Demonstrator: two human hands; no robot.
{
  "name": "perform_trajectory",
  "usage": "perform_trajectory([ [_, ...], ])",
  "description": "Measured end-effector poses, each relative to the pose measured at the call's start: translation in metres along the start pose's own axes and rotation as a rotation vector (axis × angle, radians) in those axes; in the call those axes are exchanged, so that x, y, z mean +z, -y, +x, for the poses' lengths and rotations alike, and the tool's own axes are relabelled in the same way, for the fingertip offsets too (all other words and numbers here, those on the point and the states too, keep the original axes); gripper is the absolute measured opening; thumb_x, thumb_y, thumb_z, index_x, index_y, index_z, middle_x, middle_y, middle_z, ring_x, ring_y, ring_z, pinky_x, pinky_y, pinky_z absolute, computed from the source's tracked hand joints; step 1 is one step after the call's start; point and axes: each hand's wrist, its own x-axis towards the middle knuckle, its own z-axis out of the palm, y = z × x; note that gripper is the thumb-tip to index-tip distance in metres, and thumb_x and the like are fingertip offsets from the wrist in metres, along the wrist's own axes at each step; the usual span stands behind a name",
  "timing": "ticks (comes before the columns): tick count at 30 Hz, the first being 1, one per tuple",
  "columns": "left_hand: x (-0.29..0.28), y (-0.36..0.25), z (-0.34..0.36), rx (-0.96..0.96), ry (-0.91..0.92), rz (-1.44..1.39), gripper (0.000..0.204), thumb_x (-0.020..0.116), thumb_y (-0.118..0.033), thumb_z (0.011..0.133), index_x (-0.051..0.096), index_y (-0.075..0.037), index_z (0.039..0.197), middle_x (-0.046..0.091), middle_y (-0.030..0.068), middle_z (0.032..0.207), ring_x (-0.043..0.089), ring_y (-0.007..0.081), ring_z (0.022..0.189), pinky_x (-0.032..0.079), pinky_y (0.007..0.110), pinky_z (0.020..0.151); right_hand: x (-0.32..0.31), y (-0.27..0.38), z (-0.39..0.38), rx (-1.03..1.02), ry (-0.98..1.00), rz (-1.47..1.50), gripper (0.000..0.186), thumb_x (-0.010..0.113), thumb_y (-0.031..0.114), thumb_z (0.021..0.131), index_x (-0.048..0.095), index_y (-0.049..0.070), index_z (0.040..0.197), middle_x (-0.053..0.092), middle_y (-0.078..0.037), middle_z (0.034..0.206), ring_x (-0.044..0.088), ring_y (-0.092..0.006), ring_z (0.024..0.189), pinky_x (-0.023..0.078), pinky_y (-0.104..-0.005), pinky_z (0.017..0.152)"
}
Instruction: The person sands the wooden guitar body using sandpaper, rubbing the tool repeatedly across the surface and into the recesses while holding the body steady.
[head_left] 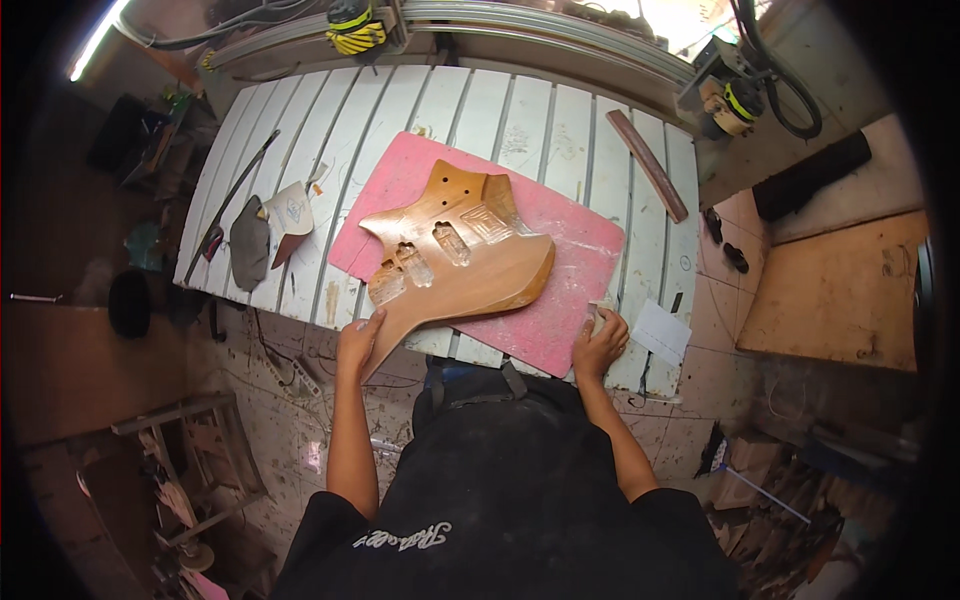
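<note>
A wooden guitar body (440,200) with pickup cavities and several holes lies on a pink pad (590,250). A paler, flat wooden section (470,285) of it reaches toward my waist. My left hand (357,342) is closed on that section's near end. At the pad's right edge, my right hand (600,345) has curled fingers around a small pale piece (598,309), too small to identify, beside a white sheet (662,330).
The slatted white worktable (520,120) carries a long brown bar (645,165), a cap (287,225), a grey cloth (248,245) and a dark rod. A rail with machine heads (347,25) runs behind it. A wooden board (830,290) stands right, a wooden frame (190,450) lower left.
</note>
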Motion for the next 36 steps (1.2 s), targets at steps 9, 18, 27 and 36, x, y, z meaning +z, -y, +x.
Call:
perform_trajectory([
  [9, 0.024, -0.030, -0.064, 0.146, -0.104, 0.289, 0.090, 0.047, -0.081, 0.099, 0.076, 0.004, 0.103, 0.072, 0.0359, 0.101, 0.069, 0.0555, 0.101, 0.052, 0.058, 0.090, -0.015, -0.003, 0.009, 0.033, 0.092, 0.051, 0.041, 0.079, 0.018, 0.088, 0.065, 0.012, 0.125, 0.059, -0.014, 0.134, 0.054, -0.0401, 0.128, 0.042, -0.0564, 0.110],
  [18, 0.028, -0.085, -0.089, 0.382, 0.123, 0.443, 0.063, 0.060, -0.060, 0.102, 0.078, 0.000, 0.093, 0.071, 0.0322, 0.084, 0.070, 0.0531, 0.084, 0.053, 0.059, 0.075, -0.025, 0.039, 0.040, -0.005, 0.105, 0.357, 0.043, 0.079, 0.006, 0.086, 0.068, 0.008, 0.127, 0.066, -0.016, 0.135, 0.059, -0.0405, 0.128, 0.046, -0.0497, 0.111],
  [27, 0.132, -0.203, 0.008, 1.101, -0.188, 0.410, 0.056, 0.071, -0.042, 0.097, 0.067, -0.011, 0.143, 0.054, 0.0233, 0.158, 0.042, 0.0434, 0.151, 0.033, 0.058, 0.124, -0.001, 0.089, 0.029, -0.157, 0.194, 0.392, 0.037, 0.075, 0.002, 0.090, 0.077, 0.009, 0.126, 0.063, -0.021, 0.146, 0.058, -0.0433, 0.132, 0.046, -0.0497, 0.114],
  [36, 0.151, -0.218, 0.005, 1.083, -0.235, 0.637, 0.072, 0.059, -0.057, 0.099, 0.055, -0.020, 0.160, 0.039, 0.0201, 0.172, 0.025, 0.0450, 0.162, 0.018, 0.066, 0.129, 0.049, 0.108, 0.143, -0.077, 0.145, 0.382, 0.030, 0.069, 0.001, 0.094, 0.080, 0.011, 0.121, 0.066, -0.020, 0.145, 0.057, -0.0418, 0.135, 0.046, -0.0499, 0.116],
])
